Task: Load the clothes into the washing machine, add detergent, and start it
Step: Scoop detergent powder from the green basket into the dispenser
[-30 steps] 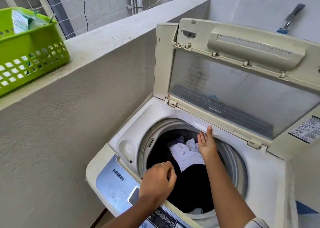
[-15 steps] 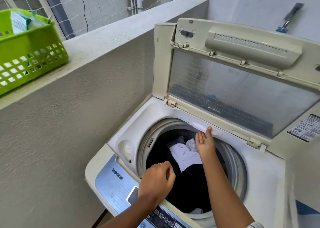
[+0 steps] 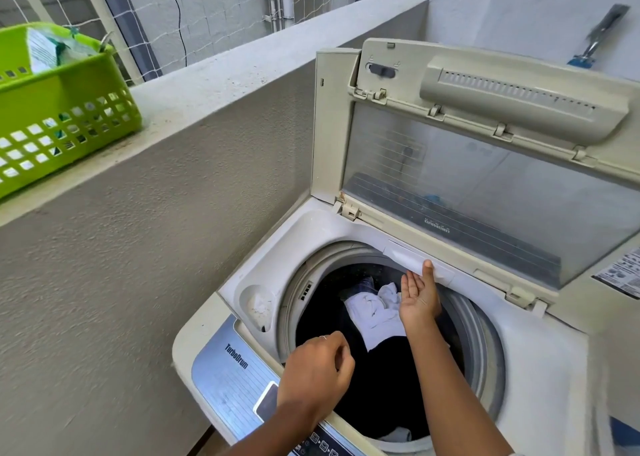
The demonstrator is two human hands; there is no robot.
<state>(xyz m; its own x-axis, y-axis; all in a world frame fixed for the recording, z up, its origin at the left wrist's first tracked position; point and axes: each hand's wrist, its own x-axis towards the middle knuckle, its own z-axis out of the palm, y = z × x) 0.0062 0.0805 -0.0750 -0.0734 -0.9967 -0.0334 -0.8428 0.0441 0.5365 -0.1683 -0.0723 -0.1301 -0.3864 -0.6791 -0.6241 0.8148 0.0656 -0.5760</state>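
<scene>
Nearest: left hand (image 3: 313,369) over the front rim of the washing machine (image 3: 547,369), just above the control panel (image 3: 239,383). Fingers curled into a loose fist, nothing visible in it.

Right hand (image 3: 417,299) reaches across the drum opening to the far rim. Palm open and turned up, thumb tip touching a white drawer flap (image 3: 412,259) set in the rim below the lid hinge. Not gripping anything. Looks like the detergent drawer, though that's a guess.

Clothes (image 3: 372,310) already sit in the drum: white garment on top of a dark pile, loose, below rim level. Loading looks mostly done.

Handling: fabric is soft, light and limp, so any bunch of it will do for a grab. The flap is thin, stiff plastic; take it at the lower lip with the fingertips and pull straight, not twisting, as the hinge may be brittle.

Lid (image 3: 485,164) stands fully open behind it.

Farther left: green basket (image 3: 69,119) on the ledge (image 3: 221,74), well apart from the machine. A packet (image 3: 43,51) sticks up inside, likely the detergent. Reaching it needs a free hand.
</scene>
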